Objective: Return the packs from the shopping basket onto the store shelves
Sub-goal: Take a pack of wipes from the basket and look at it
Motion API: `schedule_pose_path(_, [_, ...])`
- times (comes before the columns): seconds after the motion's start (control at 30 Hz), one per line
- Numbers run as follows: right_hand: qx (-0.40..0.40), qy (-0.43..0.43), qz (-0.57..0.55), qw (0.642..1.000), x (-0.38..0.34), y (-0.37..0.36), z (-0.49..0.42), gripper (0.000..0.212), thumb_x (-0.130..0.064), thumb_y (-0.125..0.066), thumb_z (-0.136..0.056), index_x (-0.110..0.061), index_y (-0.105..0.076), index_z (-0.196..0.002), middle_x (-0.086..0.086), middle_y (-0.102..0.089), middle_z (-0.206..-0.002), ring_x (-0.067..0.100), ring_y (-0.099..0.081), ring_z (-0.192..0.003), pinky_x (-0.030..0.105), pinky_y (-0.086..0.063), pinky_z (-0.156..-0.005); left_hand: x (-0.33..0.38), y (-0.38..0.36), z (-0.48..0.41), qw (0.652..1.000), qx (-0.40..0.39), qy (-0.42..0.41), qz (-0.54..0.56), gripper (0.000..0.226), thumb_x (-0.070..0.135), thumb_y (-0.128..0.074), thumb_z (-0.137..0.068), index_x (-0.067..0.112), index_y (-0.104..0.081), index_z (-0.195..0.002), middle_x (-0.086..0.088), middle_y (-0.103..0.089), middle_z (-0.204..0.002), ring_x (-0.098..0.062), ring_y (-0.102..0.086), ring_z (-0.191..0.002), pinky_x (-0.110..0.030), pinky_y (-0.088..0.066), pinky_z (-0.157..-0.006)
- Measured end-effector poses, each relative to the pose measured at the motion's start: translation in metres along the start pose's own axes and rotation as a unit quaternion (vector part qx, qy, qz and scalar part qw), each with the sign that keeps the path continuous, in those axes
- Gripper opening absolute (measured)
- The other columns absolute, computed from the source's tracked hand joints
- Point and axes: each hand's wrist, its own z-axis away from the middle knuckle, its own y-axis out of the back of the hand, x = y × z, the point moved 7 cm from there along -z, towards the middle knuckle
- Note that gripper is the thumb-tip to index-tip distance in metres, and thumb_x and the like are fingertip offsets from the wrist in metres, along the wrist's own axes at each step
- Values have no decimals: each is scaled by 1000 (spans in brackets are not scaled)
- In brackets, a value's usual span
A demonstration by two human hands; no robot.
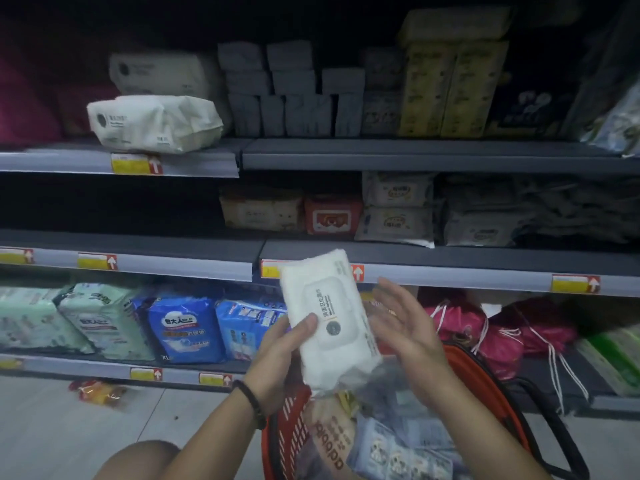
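My left hand [281, 355] grips a white wet-wipes pack [329, 320] from below, thumb on its lid, and holds it upright above the red shopping basket [287, 420]. Just right of the pack is my right hand [403, 327], open with its fingers spread; whether it touches the pack is unclear. Several more packs [391, 441] lie in the basket, one beige and others blue-white. The middle shelf [450, 268] runs behind the held pack, with wipe packs [394, 209] on its right part. Its left part [131, 244] holds nothing.
The top shelf carries a similar large white pack [156, 123] and grey and yellow packs. On the bottom shelf are green and blue bags [187, 323] on the left and pink drawstring bags [498, 330] on the right. A small red-yellow packet [98, 391] lies on the floor.
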Motion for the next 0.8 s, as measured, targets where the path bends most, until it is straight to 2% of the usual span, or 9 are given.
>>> schedule_pose_path(0.07, [-63, 32, 143, 987, -4, -16, 11, 107, -48, -100, -56, -49, -49, -150, -19, -53, -153, 13, -62, -133, 37, -61, -95, 14, 1, 1, 998, 39, -47, 28, 62, 15, -78, -81, 5, -53, -137, -20, -75, -119, -37, -76, -100, -44, -64, -68])
schedule_pose_path(0.13, [-83, 47, 253, 963, -2, -33, 21, 136, -56, -104, -45, -60, -26, -157, -27, -37, -158, 11, -53, -140, 43, -58, -102, 25, 1, 4, 993, 61, -79, 61, 66, 9, -76, -75, 7, -51, -136, -19, -75, -119, -35, -77, -95, -41, -63, -63])
schedule_pose_path(0.23, [-48, 96, 320, 941, -19, -61, 27, 150, -59, -100, -43, -65, -3, -157, -27, -23, -157, -2, -34, -145, 35, -49, -111, 36, 3, 9, 990, 72, -103, 63, 62, 13, -79, -79, 10, -52, -135, -20, -74, -121, -39, -75, -101, -50, -64, -74])
schedule_pose_path(0.3, [3, 159, 301, 940, -38, -71, 24, 134, -51, -99, -51, -60, -17, -157, -28, -33, -150, -6, -39, -140, 28, -50, -104, 50, 9, 11, 990, 60, -129, 4, 64, 28, -85, -81, 17, -53, -135, -18, -74, -124, -42, -73, -107, -56, -61, -86])
schedule_pose_path(0.37, [45, 202, 265, 942, -57, -77, 14, 117, -45, -98, -56, -51, -35, -154, -26, -45, -146, -1, -49, -136, 29, -52, -101, 77, 18, 12, 985, 34, -164, -42, 72, 41, -85, -73, 20, -53, -135, -17, -73, -124, -43, -73, -106, -52, -63, -80])
schedule_pose_path(0.43, [27, 216, 216, 952, -78, -86, -4, 110, -41, -98, -57, -47, -42, -152, -21, -52, -147, 6, -56, -134, 36, -56, -101, 120, 34, 17, 971, 47, -227, -59, 89, 36, -94, -60, 22, -48, -135, -15, -72, -126, -38, -73, -107, -52, -63, -79])
schedule_pose_path(0.53, [-52, 233, 180, 954, -122, -114, -32, 113, -34, -100, -57, -47, -41, -153, -14, -54, -150, 12, -59, -134, 48, -58, -102, 194, 59, 30, 938, 80, -323, -99, 109, 20, -97, -53, 43, -40, -144, -2, -69, -130, -29, -71, -114, -52, -61, -88])
schedule_pose_path(0.7, [-66, 269, 166, 947, -194, -176, -87, 115, -41, -102, -55, -57, -37, -149, -16, -49, -151, 11, -55, -137, 47, -55, -107, 291, 87, 42, 900, 84, -409, -129, 70, 23, -92, -72, 19, -61, -134, -13, -73, -126, -35, -67, -121, -58, -51, -105])
schedule_pose_path(0.8, [-88, 293, 157, 939, -233, -229, -126, 104, -26, -99, -69, -43, -41, -153, -14, -53, -150, 5, -57, -134, 36, -55, -108, 349, 110, 37, 879, 120, -444, -122, 60, 31, -87, -75, 15, -63, -127, -14, -74, -122, -34, -70, -117, -55, -51, -105])
